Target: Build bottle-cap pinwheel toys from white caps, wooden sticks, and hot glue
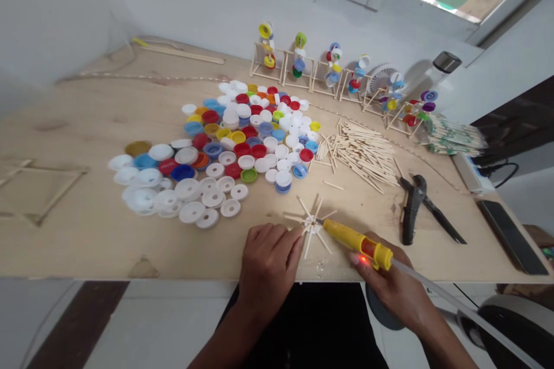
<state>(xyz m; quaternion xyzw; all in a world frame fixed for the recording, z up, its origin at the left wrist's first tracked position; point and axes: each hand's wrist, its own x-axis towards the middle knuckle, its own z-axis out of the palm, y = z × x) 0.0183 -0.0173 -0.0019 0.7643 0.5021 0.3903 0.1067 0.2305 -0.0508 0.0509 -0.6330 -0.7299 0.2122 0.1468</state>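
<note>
At the table's front edge lies a white bottle cap [310, 230] with several thin wooden sticks [314, 240] spreading from it like spokes. My left hand [269, 262] rests just left of it, fingers curled, thumb and forefinger pinched at the spoke on that side. A yellow glue gun [346, 234] is gripped in my right hand [398, 282]. Its nozzle meets the middle of the cap, a red light glows on its side, and a clear glue stick [415, 273] trails from its back end.
Loose bottle caps [242, 150] in many colours cover the middle. Right of them are a pile of sticks [363, 153], black cutting pliers [415, 207] and a phone [513, 236]. Stick frames with cap wheels [298, 66] line the wall, near a bottle [433, 72]. A stick square [41, 193] lies left.
</note>
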